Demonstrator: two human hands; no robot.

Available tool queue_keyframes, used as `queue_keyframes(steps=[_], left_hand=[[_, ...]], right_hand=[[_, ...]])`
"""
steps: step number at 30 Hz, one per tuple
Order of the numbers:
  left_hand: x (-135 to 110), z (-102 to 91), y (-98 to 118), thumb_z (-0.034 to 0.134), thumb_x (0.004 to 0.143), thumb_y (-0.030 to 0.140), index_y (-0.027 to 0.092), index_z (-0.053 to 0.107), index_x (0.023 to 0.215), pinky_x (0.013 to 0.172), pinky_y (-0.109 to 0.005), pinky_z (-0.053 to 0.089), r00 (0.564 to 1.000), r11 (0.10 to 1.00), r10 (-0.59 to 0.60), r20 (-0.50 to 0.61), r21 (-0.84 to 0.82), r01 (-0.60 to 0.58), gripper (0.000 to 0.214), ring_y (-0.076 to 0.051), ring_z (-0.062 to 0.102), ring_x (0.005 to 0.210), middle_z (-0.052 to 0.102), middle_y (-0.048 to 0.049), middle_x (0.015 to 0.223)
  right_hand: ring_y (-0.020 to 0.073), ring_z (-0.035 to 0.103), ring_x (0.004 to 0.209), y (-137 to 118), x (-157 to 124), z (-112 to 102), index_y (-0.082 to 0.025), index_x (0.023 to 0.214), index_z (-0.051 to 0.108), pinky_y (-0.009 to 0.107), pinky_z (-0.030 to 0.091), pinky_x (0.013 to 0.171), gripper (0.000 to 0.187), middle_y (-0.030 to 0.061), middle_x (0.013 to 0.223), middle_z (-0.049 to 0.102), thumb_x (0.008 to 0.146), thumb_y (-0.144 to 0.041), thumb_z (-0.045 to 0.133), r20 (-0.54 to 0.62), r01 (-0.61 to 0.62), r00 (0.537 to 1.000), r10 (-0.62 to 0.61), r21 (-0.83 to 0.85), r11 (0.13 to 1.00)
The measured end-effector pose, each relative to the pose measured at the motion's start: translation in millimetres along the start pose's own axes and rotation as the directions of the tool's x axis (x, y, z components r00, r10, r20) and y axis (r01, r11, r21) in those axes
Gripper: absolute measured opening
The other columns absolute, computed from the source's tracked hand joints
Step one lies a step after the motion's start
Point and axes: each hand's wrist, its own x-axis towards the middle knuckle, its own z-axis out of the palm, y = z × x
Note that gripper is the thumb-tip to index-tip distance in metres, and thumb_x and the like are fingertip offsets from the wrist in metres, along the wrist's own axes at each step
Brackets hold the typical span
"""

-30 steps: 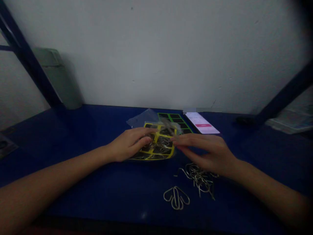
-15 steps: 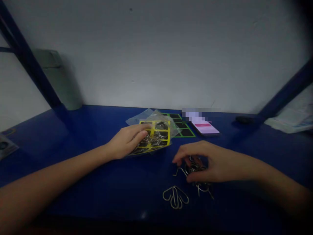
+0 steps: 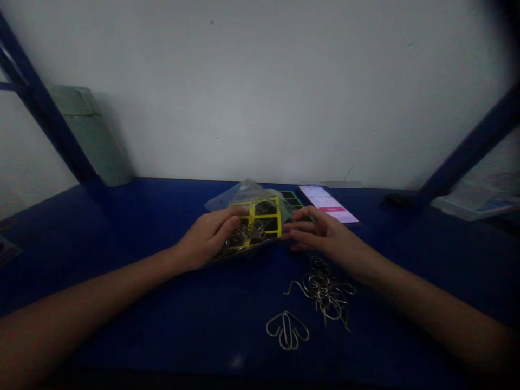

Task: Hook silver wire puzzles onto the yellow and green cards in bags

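Note:
My left hand [image 3: 208, 238] grips the left side of a clear plastic bag [image 3: 247, 190]. Inside the bag lies a yellow-framed tray [image 3: 264, 219] with black cells, and bent metal wire pieces show through the plastic. My right hand [image 3: 314, 230] is open, its fingers spread at the bag's right edge, and it holds nothing. Just below that hand is a tangled pile of bent wire pieces [image 3: 324, 292]. Closer to me lies a small group of looped wire pieces [image 3: 287, 331].
Behind the bag are a green-framed black tray [image 3: 294, 199] and a lit phone [image 3: 328, 203], all on a blue table [image 3: 142, 325]. A grey-green cylinder [image 3: 91, 135] stands back left, and papers [image 3: 471, 206] lie back right, by dark blue uprights.
My right hand has moved up and away from the wire pile to the bag's right edge. The bag has shifted slightly under my left hand.

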Motion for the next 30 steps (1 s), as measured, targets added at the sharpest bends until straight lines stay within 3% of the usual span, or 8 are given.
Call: queue_keyframes(steps=[4, 9, 15, 23, 27, 30], left_hand=[[-1, 0.4, 5, 0.023, 0.089, 0.036, 0.014, 0.049, 0.114, 0.090, -0.029, 0.036, 1.000, 1.000, -0.014, -0.002, -0.024, 0.014, 0.042, -0.019, 0.050, 0.105, 0.055, -0.0056, 0.114], [-2, 0.0, 8, 0.022, 0.089, 0.035, 0.016, 0.050, 0.113, 0.089, -0.029, 0.037, 1.000, 0.998, -0.013, -0.007, -0.065, 0.013, 0.041, -0.019, 0.050, 0.103, 0.056, -0.0046, 0.112], [-2, -0.9, 9, 0.022, 0.090, 0.033, 0.017, 0.046, 0.116, 0.088, -0.029, 0.037, 0.999, 0.998, 0.023, 0.028, -0.065, -0.022, 0.039, -0.019, 0.050, 0.103, 0.054, -0.0038, 0.114], [-3, 1.1, 10, 0.033, 0.088, 0.034, 0.020, 0.031, 0.128, 0.096, -0.033, 0.032, 0.972, 0.987, 0.162, 0.169, -0.043, -0.157, 0.042, -0.018, 0.040, 0.115, 0.040, -0.0045, 0.129], [-4, -0.3, 16, 0.039, 0.086, 0.037, 0.020, 0.030, 0.127, 0.097, -0.037, 0.032, 0.968, 0.987, 0.156, 0.194, -0.050, -0.149, 0.045, -0.020, 0.038, 0.116, 0.039, -0.0057, 0.130], [-5, -0.8, 20, 0.044, 0.083, 0.039, 0.020, 0.027, 0.128, 0.097, -0.036, 0.031, 0.966, 0.987, 0.156, 0.205, -0.061, -0.147, 0.052, -0.020, 0.038, 0.117, 0.038, -0.0065, 0.130]], right_hand=[[0.0180, 0.061, 0.083, -5, -1, 5, -0.022, 0.087, 0.037, 0.031, 0.051, 0.067, 0.026, 0.0056, 0.091, 0.063, 0.072, -0.021, 0.058, 0.000, 0.037, 0.999, -0.037, 0.075, 0.996], [0.0181, 0.062, 0.077, -4, -1, 4, -0.023, 0.090, 0.035, 0.032, 0.052, 0.065, 0.033, 0.0023, 0.081, 0.063, 0.069, -0.020, 0.060, -0.035, 0.116, 0.993, -0.115, 0.041, 0.992], [0.0174, 0.061, 0.076, -1, -4, 9, -0.022, 0.094, 0.039, 0.034, 0.052, 0.068, 0.037, 0.0033, 0.088, 0.062, 0.066, -0.017, 0.062, -0.105, 0.325, 0.920, -0.377, -0.329, 0.886], [0.0166, 0.058, 0.068, 0, -3, 6, -0.020, 0.091, 0.041, 0.033, 0.051, 0.063, 0.034, 0.0019, 0.075, 0.057, 0.065, -0.019, 0.063, -0.210, 0.383, 0.760, -0.615, -0.619, 0.685], [0.0150, 0.050, 0.063, -1, -2, 6, -0.018, 0.086, 0.044, 0.032, 0.049, 0.055, 0.028, 0.0027, 0.077, 0.049, 0.066, -0.023, 0.063, -0.176, 0.379, 0.584, -0.792, -0.804, 0.458], [0.0207, 0.052, 0.082, -4, -2, 7, -0.018, 0.094, 0.045, 0.037, 0.049, 0.067, 0.032, 0.0073, 0.088, 0.050, 0.067, -0.019, 0.062, -0.034, 0.418, 0.458, -0.888, -0.874, 0.248]])
